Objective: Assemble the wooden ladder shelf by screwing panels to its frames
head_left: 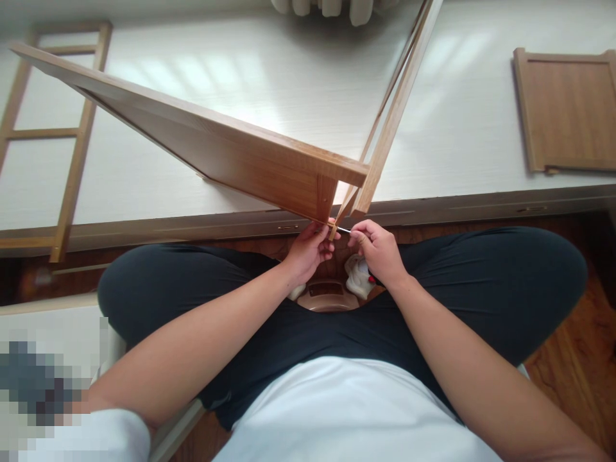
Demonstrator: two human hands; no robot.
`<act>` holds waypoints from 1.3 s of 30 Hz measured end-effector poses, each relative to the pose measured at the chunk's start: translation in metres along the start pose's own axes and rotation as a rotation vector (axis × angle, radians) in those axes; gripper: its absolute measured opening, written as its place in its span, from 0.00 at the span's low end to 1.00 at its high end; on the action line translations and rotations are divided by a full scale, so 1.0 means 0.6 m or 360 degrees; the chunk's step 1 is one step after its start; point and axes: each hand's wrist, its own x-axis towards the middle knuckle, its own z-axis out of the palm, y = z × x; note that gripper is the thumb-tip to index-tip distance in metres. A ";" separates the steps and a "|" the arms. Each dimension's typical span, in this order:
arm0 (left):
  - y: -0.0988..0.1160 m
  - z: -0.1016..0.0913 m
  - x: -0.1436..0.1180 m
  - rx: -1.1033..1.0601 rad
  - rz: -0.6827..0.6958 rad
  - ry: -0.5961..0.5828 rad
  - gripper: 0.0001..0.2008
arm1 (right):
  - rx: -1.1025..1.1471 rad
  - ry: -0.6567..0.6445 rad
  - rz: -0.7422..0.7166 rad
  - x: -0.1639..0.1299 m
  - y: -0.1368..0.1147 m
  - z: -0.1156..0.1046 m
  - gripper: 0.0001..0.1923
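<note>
A large wooden panel (216, 141) stands tilted on the white surface, its near corner meeting a slim wooden frame (392, 122). At that lower corner, my left hand (308, 251) is closed around the end of a wooden piece, fingertips pressed to it. Just to the right, my right hand (380, 250) pinches a thin metal rod (343, 230), whose far end points at the wood between the fingers of my left hand. Whether the rod's tip is inside a hole is hidden. A small round hole or plug (325, 200) shows on the wooden strip above.
A ladder-like wooden frame (72, 186) lies at the left, overhanging the front edge of the white table (481, 128). At the right lies a smaller wooden panel (570, 112). A white ribbed object (332, 6) is at the back. My legs (481, 289) flank the hands.
</note>
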 end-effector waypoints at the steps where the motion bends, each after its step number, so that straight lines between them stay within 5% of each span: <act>1: 0.000 0.000 0.000 -0.0001 0.0000 0.0004 0.23 | 0.0009 0.0001 0.0004 0.000 0.000 0.000 0.09; 39: 0.003 0.000 -0.004 0.0044 -0.0005 0.0009 0.22 | 0.0565 -0.0134 0.0262 0.010 -0.006 0.011 0.13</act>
